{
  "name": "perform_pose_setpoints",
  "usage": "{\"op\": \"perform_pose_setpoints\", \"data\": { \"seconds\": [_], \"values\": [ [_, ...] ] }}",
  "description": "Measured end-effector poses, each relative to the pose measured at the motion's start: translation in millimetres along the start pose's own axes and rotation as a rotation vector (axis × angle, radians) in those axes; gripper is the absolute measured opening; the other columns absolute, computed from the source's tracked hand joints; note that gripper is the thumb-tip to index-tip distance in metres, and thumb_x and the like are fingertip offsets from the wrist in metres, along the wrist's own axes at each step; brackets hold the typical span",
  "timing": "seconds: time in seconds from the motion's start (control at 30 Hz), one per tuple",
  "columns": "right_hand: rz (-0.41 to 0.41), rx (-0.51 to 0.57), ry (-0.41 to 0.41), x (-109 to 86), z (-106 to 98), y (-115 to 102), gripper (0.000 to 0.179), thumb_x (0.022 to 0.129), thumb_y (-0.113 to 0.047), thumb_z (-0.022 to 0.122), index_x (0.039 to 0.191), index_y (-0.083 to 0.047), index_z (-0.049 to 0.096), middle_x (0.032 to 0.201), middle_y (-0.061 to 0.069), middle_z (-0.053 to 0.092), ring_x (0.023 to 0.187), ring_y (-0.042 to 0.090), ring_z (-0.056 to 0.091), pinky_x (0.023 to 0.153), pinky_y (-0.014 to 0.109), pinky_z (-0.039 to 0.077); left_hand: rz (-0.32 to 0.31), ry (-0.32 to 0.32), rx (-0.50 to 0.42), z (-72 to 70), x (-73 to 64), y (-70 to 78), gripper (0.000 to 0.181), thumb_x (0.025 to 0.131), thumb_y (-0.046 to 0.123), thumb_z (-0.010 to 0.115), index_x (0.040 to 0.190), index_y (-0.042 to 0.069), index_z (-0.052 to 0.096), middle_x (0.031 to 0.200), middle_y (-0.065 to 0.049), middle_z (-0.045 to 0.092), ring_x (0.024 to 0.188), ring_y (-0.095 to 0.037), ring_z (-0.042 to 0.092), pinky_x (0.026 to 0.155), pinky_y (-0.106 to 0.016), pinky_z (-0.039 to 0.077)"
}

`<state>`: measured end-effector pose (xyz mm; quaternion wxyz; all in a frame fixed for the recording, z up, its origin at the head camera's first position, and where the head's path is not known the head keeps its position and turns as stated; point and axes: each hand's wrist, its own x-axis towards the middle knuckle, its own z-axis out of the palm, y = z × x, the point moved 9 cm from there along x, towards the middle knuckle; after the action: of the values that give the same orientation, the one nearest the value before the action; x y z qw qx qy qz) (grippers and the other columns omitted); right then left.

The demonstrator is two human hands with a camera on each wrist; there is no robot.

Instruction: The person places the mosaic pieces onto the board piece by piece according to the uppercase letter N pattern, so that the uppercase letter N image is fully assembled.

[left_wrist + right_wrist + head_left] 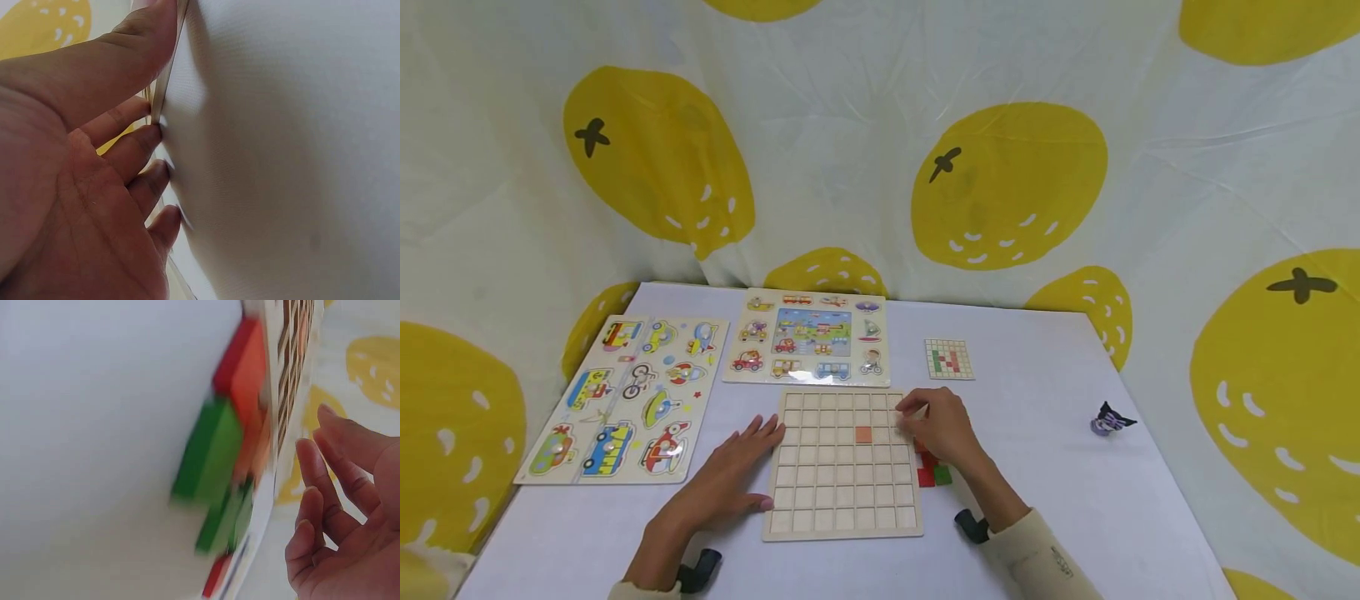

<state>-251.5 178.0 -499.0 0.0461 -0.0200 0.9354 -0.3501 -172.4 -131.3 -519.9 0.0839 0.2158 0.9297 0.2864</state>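
Observation:
A square wooden grid board (844, 475) lies on the white table, with a single orange tile (863, 435) in one of its upper cells. My left hand (722, 479) rests at the board's left edge, thumb and fingers spread along it. Over the board's upper right edge is my right hand (942, 423), its fingers loosely bent. No tile shows between those fingers in the right wrist view. Beside the board's right edge lie a red tile (927, 477), a green tile (209, 450) and several others, partly hidden under the right hand in the head view.
A small pattern card (949, 358) with coloured squares lies beyond the right hand. Two picture puzzles sit at the back and left: a vehicle puzzle (808, 371) and a larger knob puzzle (688, 400). A small dark-and-purple object (1108, 421) stands near the right edge.

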Motion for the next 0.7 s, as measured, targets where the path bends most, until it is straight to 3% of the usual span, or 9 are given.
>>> {"op": "perform_pose_setpoints", "data": {
  "seconds": [0.17,0.4,0.7],
  "values": [
    [0.038,-0.061,0.017,1.2,-12,20,0.020,0.084,-0.018,0.091,0.101,-0.020,0.082,0.098,-0.001,0.075,0.089,0.019,0.057,0.072,0.029,0.048,-0.002,0.001,-0.001,-0.3,-0.6,-0.2,0.107,0.074,0.028,0.095,0.164,0.007,0.040,0.174,-0.015,0.033,0.163,-0.043,0.025,0.130,-0.067,0.024],
    [0.028,-0.164,-0.013,2.1,-9,27,0.022,0.082,-0.020,0.093,0.102,-0.019,0.083,0.092,-0.004,0.075,0.096,0.018,0.057,0.082,0.036,0.051,0.002,0.004,-0.004,-2.0,-1.1,0.9,0.107,0.074,0.027,0.095,0.164,0.007,0.041,0.173,-0.015,0.034,0.162,-0.043,0.026,0.130,-0.067,0.025],
    [0.035,-0.192,-0.039,2.7,-5,26,0.017,0.083,-0.016,0.092,0.092,-0.018,0.078,0.083,-0.003,0.064,0.088,0.018,0.053,0.074,0.032,0.044,-0.016,-0.018,0.002,1.1,-0.5,-1.4,0.107,0.076,0.028,0.094,0.165,0.009,0.039,0.174,-0.014,0.032,0.163,-0.043,0.023,0.131,-0.066,0.023]
  ]
}}
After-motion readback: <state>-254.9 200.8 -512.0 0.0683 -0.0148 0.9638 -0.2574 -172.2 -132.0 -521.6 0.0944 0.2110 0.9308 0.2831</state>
